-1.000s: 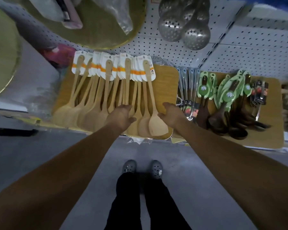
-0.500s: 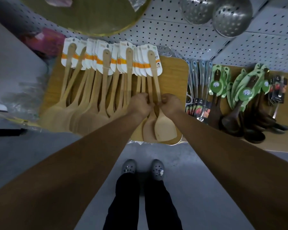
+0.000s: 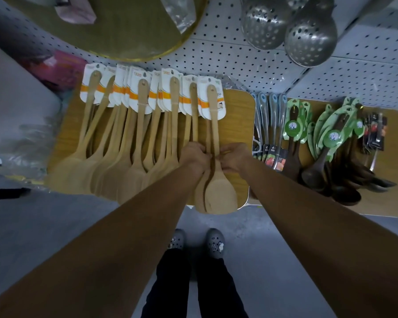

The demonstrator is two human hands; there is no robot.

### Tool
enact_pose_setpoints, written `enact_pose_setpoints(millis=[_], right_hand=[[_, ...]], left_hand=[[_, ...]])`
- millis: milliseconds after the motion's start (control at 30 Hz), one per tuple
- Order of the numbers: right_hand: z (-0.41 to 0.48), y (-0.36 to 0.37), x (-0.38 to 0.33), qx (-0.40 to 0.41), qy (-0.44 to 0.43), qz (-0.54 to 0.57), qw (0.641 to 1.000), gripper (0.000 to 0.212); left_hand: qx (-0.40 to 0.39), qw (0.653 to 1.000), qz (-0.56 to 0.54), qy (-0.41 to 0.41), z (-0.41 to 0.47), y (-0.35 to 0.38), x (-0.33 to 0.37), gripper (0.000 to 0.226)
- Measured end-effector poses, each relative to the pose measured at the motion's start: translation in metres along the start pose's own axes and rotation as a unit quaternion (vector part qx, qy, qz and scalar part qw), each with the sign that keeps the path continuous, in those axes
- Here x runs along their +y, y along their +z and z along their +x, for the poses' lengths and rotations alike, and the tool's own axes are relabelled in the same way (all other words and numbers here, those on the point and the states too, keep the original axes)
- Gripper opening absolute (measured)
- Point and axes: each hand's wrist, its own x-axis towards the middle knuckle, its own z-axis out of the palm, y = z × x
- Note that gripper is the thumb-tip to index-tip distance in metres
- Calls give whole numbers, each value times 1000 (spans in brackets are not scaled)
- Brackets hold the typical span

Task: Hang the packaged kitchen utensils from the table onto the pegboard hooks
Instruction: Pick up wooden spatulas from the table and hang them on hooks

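While your left hand (image 3: 194, 154) and right hand (image 3: 236, 157) clamp handles of wooden spatulas (image 3: 216, 191) at right end of table (image 3: 239, 106), lift bundle level, keep header cards (image 3: 210, 97) stacked, grip firm so none slide, then raise toward pegboard (image 3: 228, 49).

Hands drawn together, left hand (image 3: 194, 154) and right hand (image 3: 234, 157) now gripping rightmost spatulas (image 3: 213, 125)

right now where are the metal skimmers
Head view, top right: the skimmers hang on the pegboard, above the blue-handled utensils and right of the round green disc.
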Motion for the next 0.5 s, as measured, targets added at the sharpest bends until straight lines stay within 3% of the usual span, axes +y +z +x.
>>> enact_pose_setpoints(millis=[133, 300, 500], right_hand=[[-27, -23, 9, -48, 6, 46, 998, 23], [-68, -41, 26, -52, -12, 104, 993, 19], [-130, -55, 51, -12, -49, 144, 988, 29]], left_hand=[[-11, 999, -27, -17, -13, -9, -1, 29], [-61, 996, -56, 43, -49, -28, -17, 16], [-104, 987, -64, 101, -95, -58, -24, 38]])
